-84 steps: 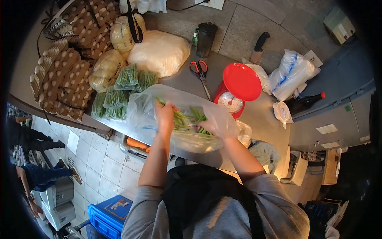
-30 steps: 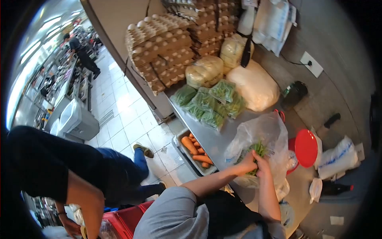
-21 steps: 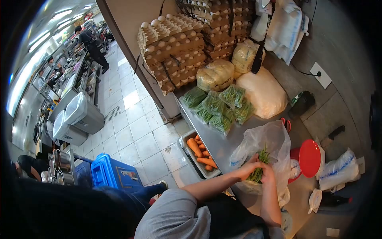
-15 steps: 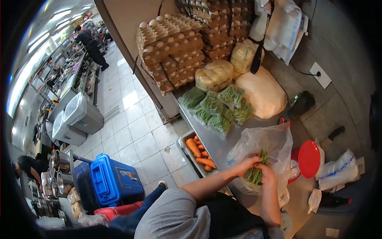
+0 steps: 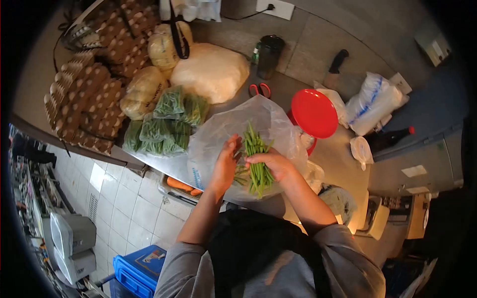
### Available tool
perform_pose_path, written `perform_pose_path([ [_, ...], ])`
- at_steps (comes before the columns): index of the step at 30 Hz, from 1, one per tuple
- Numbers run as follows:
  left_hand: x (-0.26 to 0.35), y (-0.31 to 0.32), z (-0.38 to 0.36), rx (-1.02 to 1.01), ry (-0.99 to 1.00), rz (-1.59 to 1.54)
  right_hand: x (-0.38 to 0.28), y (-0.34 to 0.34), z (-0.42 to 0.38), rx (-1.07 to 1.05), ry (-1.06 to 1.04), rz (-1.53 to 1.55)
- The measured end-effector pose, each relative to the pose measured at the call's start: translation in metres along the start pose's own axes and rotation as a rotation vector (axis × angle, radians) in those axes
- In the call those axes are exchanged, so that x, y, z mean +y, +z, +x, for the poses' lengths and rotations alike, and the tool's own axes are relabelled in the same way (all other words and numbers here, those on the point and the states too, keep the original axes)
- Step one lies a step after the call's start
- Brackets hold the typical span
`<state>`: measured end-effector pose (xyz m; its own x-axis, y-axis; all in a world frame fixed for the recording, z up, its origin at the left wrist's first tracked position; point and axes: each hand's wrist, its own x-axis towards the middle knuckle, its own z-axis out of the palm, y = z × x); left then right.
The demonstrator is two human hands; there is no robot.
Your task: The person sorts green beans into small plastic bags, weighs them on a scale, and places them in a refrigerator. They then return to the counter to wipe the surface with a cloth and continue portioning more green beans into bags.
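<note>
1. Since the last frame: left hand (image 5: 228, 158) came off the green beans (image 5: 259, 171), view swung back over the table (image 5: 334, 155).
2. Green beans: long, slim, bright green, loosely lined up as one bundle, tips uneven. Held over the open clear bag (image 5: 213, 130), which lies on the table.
3. Right hand (image 5: 272, 164): fingers closed round the bundle's middle, thumb across it. Left: fingers released, spread, just beside the bundle. A few more beans sit lower in the bag, left of the bundle.
4. Bag: wrinkled, mouth wide, reaches the table's near edge by the person's body. Bin of carrots (image 5: 180, 184) sits below that edge, to the left.
5. Right side tight: red scale (image 5: 314, 114) right against the bag, dial partly hidden. Scissors (image 5: 260, 90) just behind, only red handles visible.
6. Left side: packed beans (image 5: 168, 119) near the bag, big white sack (image 5: 211, 72) behind them.
7. Open room: bare table right of the scale; narrow strip between sack and clear bag.
</note>
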<state>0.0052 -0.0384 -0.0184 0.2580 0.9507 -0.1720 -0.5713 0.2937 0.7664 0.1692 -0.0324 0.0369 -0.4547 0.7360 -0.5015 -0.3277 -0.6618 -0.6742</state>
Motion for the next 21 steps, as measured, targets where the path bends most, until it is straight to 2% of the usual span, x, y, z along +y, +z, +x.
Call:
perform_pose_path([
  [4,0.027,0.037,-0.017,-0.165,0.076,-0.019,0.002,0.012,-0.046,-0.106,0.019,0.085],
  [7,0.031,0.063,-0.029,-0.273,0.206,0.062,0.002,0.016,-0.082,-0.167,0.009,0.092],
  [10,0.029,0.084,-0.049,-0.473,0.155,0.234,0.018,0.015,-0.105,-0.089,-0.001,-0.042],
  [11,0.021,0.081,-0.052,-0.491,0.147,0.344,0.024,0.019,-0.113,-0.046,-0.096,-0.066],
  [14,0.005,0.089,-0.076,-0.473,0.102,0.502,0.042,0.011,-0.134,-0.026,-0.022,-0.062],
  [15,-0.002,0.09,-0.081,-0.505,0.195,0.609,0.046,0.007,-0.14,-0.018,-0.046,-0.06],
  [18,-0.015,0.104,-0.094,-0.463,0.312,0.637,0.064,-0.006,-0.157,-0.022,-0.156,-0.167],
  [19,-0.015,0.106,-0.096,-0.498,0.332,0.69,0.069,-0.012,-0.161,-0.033,-0.102,-0.138],
  [21,-0.02,0.109,-0.099,-0.543,0.391,0.73,0.072,-0.014,-0.168,-0.006,-0.194,-0.24],
])
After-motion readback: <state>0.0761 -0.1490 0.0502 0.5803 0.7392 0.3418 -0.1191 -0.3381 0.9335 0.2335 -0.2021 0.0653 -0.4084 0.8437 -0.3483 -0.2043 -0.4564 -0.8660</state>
